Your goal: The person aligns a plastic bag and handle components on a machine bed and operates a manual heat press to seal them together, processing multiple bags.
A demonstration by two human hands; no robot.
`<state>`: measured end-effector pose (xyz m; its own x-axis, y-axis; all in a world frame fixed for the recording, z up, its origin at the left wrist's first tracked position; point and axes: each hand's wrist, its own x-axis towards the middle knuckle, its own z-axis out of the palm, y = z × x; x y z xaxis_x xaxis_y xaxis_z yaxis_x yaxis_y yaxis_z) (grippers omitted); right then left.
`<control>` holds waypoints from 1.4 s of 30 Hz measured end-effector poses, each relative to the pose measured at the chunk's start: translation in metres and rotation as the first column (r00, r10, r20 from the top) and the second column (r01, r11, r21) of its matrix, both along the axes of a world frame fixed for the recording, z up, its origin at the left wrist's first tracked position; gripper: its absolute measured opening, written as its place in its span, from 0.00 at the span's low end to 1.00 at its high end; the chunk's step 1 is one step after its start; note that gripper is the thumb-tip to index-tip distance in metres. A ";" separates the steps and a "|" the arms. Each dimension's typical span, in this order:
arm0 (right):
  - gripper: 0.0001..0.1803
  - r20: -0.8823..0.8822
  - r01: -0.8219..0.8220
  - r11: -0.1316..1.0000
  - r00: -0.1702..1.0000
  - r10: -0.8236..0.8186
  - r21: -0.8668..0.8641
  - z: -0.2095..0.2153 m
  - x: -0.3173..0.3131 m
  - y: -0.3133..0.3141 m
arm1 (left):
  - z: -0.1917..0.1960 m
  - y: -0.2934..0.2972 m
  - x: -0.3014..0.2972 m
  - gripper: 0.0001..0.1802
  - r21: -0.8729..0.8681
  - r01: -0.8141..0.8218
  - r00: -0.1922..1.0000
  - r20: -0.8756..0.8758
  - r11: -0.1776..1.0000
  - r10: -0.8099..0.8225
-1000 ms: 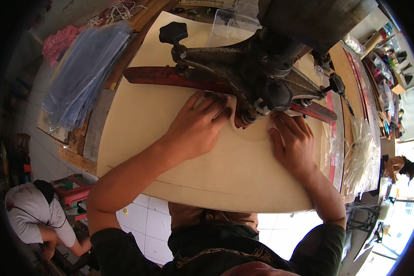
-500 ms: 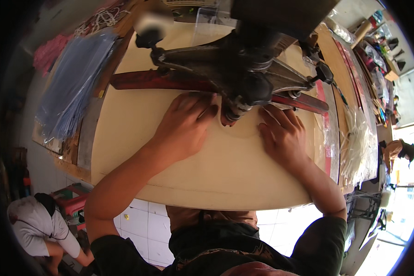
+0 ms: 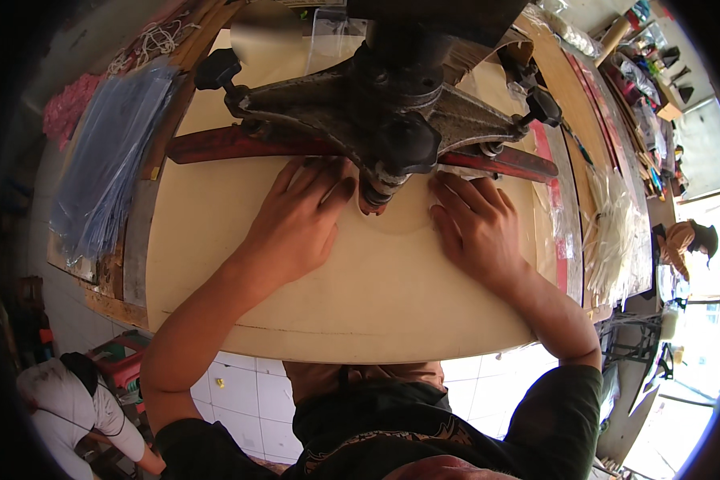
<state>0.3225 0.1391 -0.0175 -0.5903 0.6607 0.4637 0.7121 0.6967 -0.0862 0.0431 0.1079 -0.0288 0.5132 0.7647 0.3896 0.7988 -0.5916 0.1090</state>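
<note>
Both my hands rest on a pale tan board (image 3: 360, 280), one on each side of the middle post of a dark metal press head (image 3: 408, 140). My left hand (image 3: 296, 216) lies flat, its fingers stretched toward a red bar (image 3: 232, 142) mounted under the press. The fingertips sit close to the bar's near edge. My right hand (image 3: 480, 224) is spread lightly on the board, fingers pointing at the right part of the bar. Between the hands, the faint curved edge of a clear, thin sheet shows by the post. Whether the fingers press on it, I cannot tell.
Blue-tinted plastic sheets (image 3: 112, 160) are stacked at the left. Pale strips (image 3: 608, 240) hang at the right, beside a red-edged strip (image 3: 562, 232). Black knobs (image 3: 218, 70) stick out from the press arms. A person in a light shirt (image 3: 72, 400) bends down at the lower left.
The whole view has shifted slightly, so the press and board appear further left. My hands keep nearly the same place beside the post.
</note>
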 end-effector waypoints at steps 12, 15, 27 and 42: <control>0.16 0.004 0.006 1.000 1.000 -0.006 -0.012 -0.001 0.001 -0.001 | 0.001 0.002 0.000 0.23 0.001 0.015 0.999 -0.037 1.000 -0.015; 0.16 0.006 0.009 1.000 1.000 -0.009 -0.011 -0.001 0.001 0.000 | 0.002 0.001 0.000 0.22 0.006 0.014 0.999 -0.031 1.000 -0.014; 0.18 0.005 0.027 1.000 1.000 -0.027 -0.010 -0.002 0.002 0.002 | 0.002 0.001 0.001 0.21 -0.019 0.015 1.000 -0.018 1.000 -0.015; 0.21 0.057 0.004 1.000 0.998 -0.002 -0.020 0.002 0.000 0.000 | -0.001 -0.001 -0.002 0.21 -0.021 0.011 1.000 -0.007 1.000 -0.011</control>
<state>0.3229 0.1386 -0.0152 -0.6136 0.6715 0.4155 0.7183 0.6931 -0.0594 0.0415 0.1074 -0.0294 0.5245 0.7668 0.3701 0.7931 -0.5981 0.1154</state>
